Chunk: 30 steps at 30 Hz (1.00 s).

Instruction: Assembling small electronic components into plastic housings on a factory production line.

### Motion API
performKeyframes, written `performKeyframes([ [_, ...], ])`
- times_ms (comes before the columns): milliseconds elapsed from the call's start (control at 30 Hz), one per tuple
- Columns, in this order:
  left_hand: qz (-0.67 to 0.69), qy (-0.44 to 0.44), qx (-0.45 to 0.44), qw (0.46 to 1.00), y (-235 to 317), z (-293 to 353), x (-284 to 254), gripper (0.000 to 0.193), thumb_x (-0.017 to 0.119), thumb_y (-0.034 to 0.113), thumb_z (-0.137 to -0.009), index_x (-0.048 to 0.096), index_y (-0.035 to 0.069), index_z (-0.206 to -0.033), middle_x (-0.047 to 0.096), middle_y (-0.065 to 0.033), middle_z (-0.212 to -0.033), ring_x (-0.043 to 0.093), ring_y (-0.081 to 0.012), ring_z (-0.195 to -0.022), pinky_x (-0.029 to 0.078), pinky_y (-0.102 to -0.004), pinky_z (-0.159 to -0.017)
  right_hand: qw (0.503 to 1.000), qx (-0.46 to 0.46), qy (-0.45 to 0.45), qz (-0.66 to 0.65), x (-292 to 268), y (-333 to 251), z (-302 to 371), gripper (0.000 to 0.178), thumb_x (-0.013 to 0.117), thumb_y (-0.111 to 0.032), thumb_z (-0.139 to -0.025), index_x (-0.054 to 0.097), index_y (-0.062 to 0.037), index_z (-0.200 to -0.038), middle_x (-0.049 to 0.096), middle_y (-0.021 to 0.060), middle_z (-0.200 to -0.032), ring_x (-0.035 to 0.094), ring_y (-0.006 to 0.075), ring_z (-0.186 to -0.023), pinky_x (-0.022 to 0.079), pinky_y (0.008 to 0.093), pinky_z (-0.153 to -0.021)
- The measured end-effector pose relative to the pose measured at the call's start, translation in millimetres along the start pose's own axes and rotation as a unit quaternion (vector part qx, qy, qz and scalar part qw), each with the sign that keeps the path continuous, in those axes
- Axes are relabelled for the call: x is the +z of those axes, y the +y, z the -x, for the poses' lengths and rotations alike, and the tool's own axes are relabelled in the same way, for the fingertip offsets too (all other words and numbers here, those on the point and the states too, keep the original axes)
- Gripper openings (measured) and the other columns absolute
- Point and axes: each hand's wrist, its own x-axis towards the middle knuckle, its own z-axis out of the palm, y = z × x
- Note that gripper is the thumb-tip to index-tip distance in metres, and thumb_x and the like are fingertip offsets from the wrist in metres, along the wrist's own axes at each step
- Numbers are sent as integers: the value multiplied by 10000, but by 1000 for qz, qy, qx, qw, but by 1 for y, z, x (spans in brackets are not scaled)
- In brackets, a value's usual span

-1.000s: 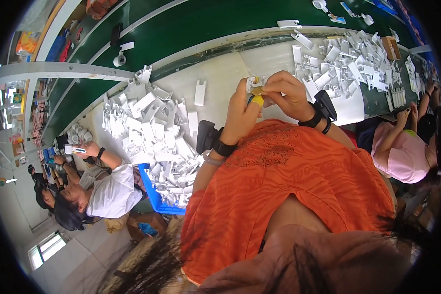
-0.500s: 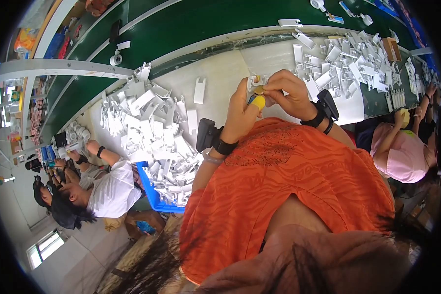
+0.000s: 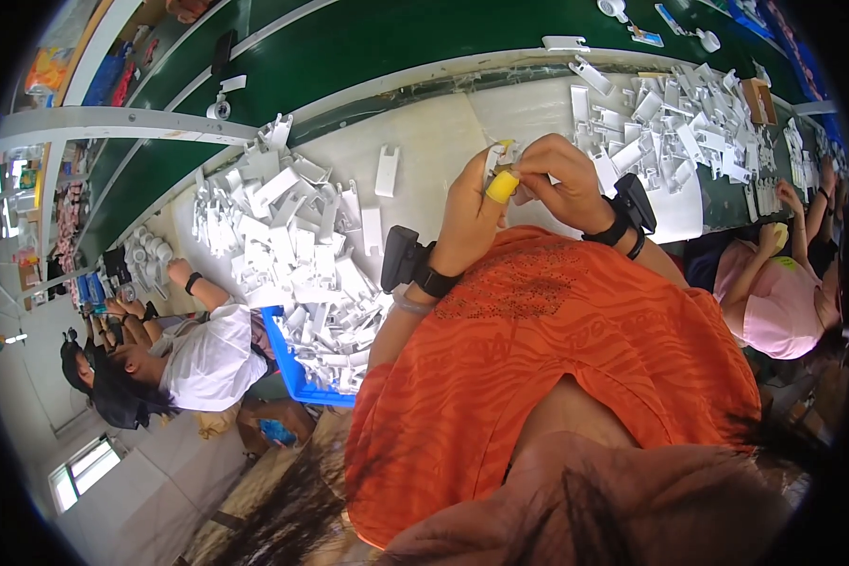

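Observation:
Close together over the near edge of the worktop, my two hands meet in front of my orange shirt. My left hand [image 3: 466, 209] is closed round a small white plastic part [image 3: 491, 162], mostly covered by the fingers. A yellow cover [image 3: 502, 186] wraps the tip of my left thumb. My right hand [image 3: 564, 176] pinches at the same part with thumb and forefinger; whatever lies between those fingertips is hidden. Beyond my left hand a single white plastic housing [image 3: 387, 171] lies flat on the worktop.
White housings form a large pile [image 3: 283, 217] at left, spilling toward a blue bin [image 3: 297, 382]; another pile [image 3: 665, 127] lies at right. A green belt [image 3: 396, 57] runs behind the worktop. Co-workers sit at left, in a white shirt [image 3: 215, 363], and right, in a pink shirt [image 3: 778, 302].
My left hand has turned slightly, and its yellow-covered thumb has moved up over the part. Both hands stay together. At right, a co-worker's hand has risen toward the parts.

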Motion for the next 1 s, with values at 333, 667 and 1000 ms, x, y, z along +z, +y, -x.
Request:
performKeyframes([
  [333, -37, 46, 5, 998, -10, -7, -3, 324, 498, 207, -985, 553, 5, -1233, 547, 13, -717, 451, -49, -539, 366, -215, -468, 999, 27, 31, -1, 10, 3, 3, 183, 685, 34, -756, 667, -67, -907, 600, 65, -826, 582, 239, -742, 462, 336, -660],
  [667, 65, 67, -120, 988, -25, -70, -40, 385, 384, 290, -1025, 521, 3, -1242, 590, -89, -787, 536, -134, -527, 473, -271, -443, 994, 77, -43, 60, 7, 56, -34, 178, 677, -190, -833, 631, -84, -968, 613, 84, -907, 589, 299, -823, 458, 377, -731],
  [1000, 201, 217, -136, 946, -88, -209, -179, 444, 451, 531, -959, 532, 118, -1101, 608, -57, -889, 567, -186, -655, 498, -408, -554, 865, 177, -47, 466, -161, 302, -62, 310, 580, -7, -756, 663, -109, -1037, 627, 85, -949, 616, 297, -919, 502, 411, -805],
])
